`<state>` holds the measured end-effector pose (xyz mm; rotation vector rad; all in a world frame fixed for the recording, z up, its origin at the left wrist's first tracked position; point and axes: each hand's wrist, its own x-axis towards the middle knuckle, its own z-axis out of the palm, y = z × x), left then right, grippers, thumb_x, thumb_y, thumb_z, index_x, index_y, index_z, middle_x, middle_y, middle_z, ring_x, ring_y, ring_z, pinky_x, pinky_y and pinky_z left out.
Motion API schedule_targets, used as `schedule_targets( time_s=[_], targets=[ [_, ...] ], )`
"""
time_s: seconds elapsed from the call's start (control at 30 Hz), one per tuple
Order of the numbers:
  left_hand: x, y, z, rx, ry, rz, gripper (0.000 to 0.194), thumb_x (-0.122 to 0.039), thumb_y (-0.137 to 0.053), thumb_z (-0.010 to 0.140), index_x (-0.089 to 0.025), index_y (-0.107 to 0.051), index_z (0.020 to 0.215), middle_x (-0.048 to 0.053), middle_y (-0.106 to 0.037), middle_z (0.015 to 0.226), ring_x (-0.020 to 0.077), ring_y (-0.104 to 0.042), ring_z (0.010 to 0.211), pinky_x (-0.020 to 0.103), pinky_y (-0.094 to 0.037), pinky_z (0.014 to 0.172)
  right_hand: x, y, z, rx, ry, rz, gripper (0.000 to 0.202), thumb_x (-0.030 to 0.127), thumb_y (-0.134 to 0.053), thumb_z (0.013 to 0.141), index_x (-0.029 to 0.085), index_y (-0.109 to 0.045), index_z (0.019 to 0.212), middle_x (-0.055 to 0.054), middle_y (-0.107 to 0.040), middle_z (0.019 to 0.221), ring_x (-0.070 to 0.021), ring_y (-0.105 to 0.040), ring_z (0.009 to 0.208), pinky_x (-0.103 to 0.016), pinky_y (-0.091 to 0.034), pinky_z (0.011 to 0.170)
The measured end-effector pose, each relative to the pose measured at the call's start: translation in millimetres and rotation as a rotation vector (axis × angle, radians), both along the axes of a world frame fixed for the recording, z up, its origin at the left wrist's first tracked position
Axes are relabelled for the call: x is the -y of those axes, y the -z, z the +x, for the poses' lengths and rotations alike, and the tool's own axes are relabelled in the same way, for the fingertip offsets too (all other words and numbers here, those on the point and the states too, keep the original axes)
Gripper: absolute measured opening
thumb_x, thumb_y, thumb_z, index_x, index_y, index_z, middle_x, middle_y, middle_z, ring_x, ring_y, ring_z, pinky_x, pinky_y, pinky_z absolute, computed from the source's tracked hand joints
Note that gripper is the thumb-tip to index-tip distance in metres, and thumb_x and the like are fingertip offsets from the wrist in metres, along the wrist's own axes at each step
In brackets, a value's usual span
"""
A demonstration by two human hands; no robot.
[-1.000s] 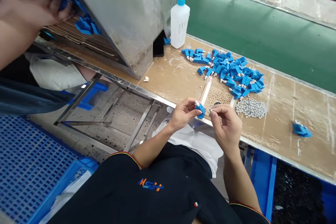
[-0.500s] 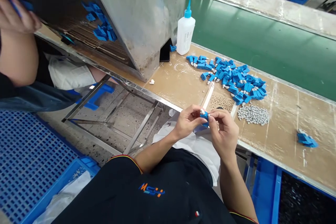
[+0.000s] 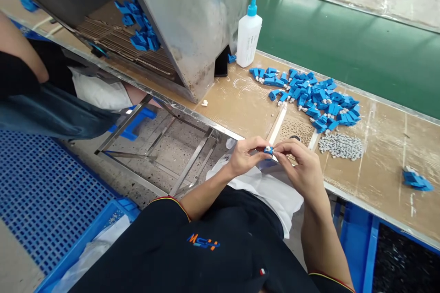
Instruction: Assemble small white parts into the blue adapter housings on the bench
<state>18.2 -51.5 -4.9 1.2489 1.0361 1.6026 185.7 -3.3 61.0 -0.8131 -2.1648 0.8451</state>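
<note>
Over the table's front edge, my left hand (image 3: 246,155) pinches a small blue plastic part (image 3: 268,150) with a white piece at its top. My right hand (image 3: 298,161) closes its thumb and fingertips on the other side of that same part. Much of the part is covered by the fingers. Just beyond my hands lies a pile of similar blue parts (image 3: 309,94), many with white ends. A heap of small grey pieces (image 3: 340,146) lies to the right of it.
A white squeeze bottle (image 3: 249,36) stands beside a metal housing (image 3: 192,27) holding more blue parts. Behind runs a green belt (image 3: 337,32). A few blue parts (image 3: 417,180) lie at the right. A co-worker's arm (image 3: 20,50) is at left; blue crates (image 3: 44,192) stand below.
The blue part has turned in my fingers, so its white piece now faces up toward me. The view has shifted slightly. The co-worker's raised hand with blue parts has left the view.
</note>
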Motion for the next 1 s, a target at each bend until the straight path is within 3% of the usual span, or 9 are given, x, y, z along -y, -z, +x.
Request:
schedule_targets(
  time_s=[0.13,0.27,0.4,0.57,0.73,0.9,1.0],
  targets=[
    [0,-0.5,-2,0.04,0.012,0.024,0.034,-0.053,-0.084,0.082,-0.02,-0.079,0.089,0.005,-0.074,0.089,0.0164,-0.07,0.084,0.029,-0.057,0.077,1,8.9,0,-0.078,-0.002,-0.11,0.012,0.031,-0.067,0.096,0.024,-0.068,0.086,-0.006,-0.072,0.086,-0.0222,-0.068,0.08,-0.036,-0.058,0.07],
    [2,-2.4,2,0.188,-0.036,0.005,0.036,-0.053,-0.089,0.077,-0.02,-0.08,0.09,0.006,-0.073,0.097,0.0154,-0.071,0.087,0.026,-0.058,0.077,8,21.0,1,-0.18,0.057,-0.157,0.015,0.036,-0.07,0.094,0.024,-0.068,0.103,-0.006,-0.07,0.096,-0.0199,-0.067,0.079,-0.034,-0.059,0.067],
    [11,-6.8,11,0.27,-0.044,-0.152,0.044,-0.056,-0.088,0.077,-0.018,-0.082,0.099,0.008,-0.079,0.094,0.0172,-0.075,0.085,0.028,-0.061,0.082,19,28.0,-4,-0.126,0.124,0.013,0.009,0.029,-0.068,0.097,0.024,-0.067,0.105,-0.005,-0.069,0.097,-0.0182,-0.064,0.078,-0.032,-0.057,0.066],
    [21,-16.1,15,0.223,-0.119,-0.317,0.059,-0.055,-0.086,0.079,-0.016,-0.077,0.122,0.015,-0.081,0.115,0.0262,-0.079,0.104,0.036,-0.063,0.097,28,35.8,-25,-0.099,0.245,0.24,0.005,0.024,-0.065,0.099,0.025,-0.064,0.104,-0.006,-0.067,0.095,-0.0205,-0.063,0.081,-0.035,-0.054,0.066],
    [10,-26.5,-2,0.054,-0.177,-0.306,0.045,-0.056,-0.075,0.089,-0.017,-0.079,0.109,0.012,-0.083,0.107,0.0254,-0.079,0.098,0.034,-0.064,0.091,24,42.3,-48,-0.108,0.291,0.286,0.006,0.021,-0.062,0.1,0.026,-0.06,0.1,-0.006,-0.065,0.093,-0.0223,-0.064,0.084,-0.037,-0.053,0.069],
    [-2,-27.8,-7,0.075,-0.194,-0.298,0.045,-0.057,-0.079,0.085,-0.016,-0.079,0.103,0.01,-0.082,0.098,0.0226,-0.078,0.09,0.031,-0.063,0.087,15,40.3,-61,-0.058,0.29,0.306,0.006,0.02,-0.058,0.103,0.026,-0.056,0.102,-0.008,-0.065,0.096,-0.0247,-0.064,0.088,-0.039,-0.052,0.07],
    [-11,-25.7,-1,0.094,-0.108,-0.315,0.05,-0.059,-0.079,0.084,-0.015,-0.079,0.11,0.011,-0.082,0.098,0.0218,-0.077,0.088,0.03,-0.062,0.084,8,35.5,-55,-0.054,0.316,0.331,0.007,0.02,-0.057,0.103,0.026,-0.057,0.108,-0.01,-0.066,0.102,-0.0269,-0.064,0.093,-0.04,-0.051,0.071]
  ],
)
